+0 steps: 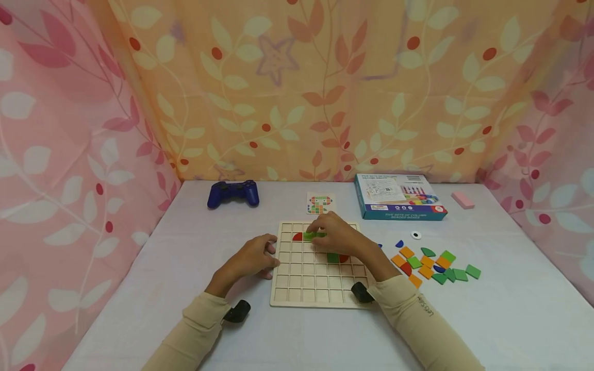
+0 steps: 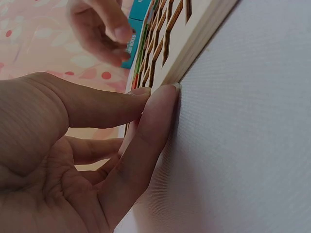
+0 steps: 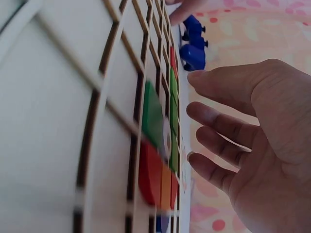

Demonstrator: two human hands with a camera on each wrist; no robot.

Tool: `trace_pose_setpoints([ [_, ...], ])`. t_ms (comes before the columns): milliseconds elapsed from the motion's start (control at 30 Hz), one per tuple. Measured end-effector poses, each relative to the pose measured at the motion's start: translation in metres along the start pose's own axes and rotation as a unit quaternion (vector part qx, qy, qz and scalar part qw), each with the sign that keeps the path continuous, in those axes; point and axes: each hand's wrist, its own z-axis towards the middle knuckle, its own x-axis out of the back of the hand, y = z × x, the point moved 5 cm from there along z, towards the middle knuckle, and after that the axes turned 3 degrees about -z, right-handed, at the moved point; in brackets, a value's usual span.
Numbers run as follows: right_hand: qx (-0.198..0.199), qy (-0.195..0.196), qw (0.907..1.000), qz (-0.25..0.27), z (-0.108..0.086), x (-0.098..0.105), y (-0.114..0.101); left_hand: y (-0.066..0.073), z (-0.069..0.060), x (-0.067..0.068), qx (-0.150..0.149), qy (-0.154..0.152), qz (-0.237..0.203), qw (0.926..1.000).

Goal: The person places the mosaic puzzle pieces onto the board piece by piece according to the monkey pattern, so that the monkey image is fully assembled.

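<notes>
Lower centre, the grid board (image 1: 308, 282) is pinched by the left hand (image 1: 252, 256); right hand (image 1: 337, 234), unclenched, empty, poised over green tiles (image 1: 308, 236).

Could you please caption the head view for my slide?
Left hand holds a gridded board; right hand hovers over green tiles.

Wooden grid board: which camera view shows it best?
The head view: it shows most of the wooden grid board, though the right hand covers part. The left wrist shows only an edge section; the right wrist, a cropped, steeply angled close-up.
</notes>
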Motion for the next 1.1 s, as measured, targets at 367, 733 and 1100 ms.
trace_pose_setpoints([
  [367,-0.061,0.009,0.9981,-0.006,-0.044,0.027,0.036,0.001,-0.001,0.0,-0.001,-0.001,-0.001,1.0],
  [733,-0.115,0.027,0.9926,-0.027,-0.092,0.054,0.07,0.001,-0.002,0.0,-0.004,0.0,0.001,1.0],
  [1100,-0.161,0.016,0.9867,-0.012,-0.123,0.076,0.105,0.0,-0.001,0.0,-0.006,-0.003,-0.001,1.0],
])
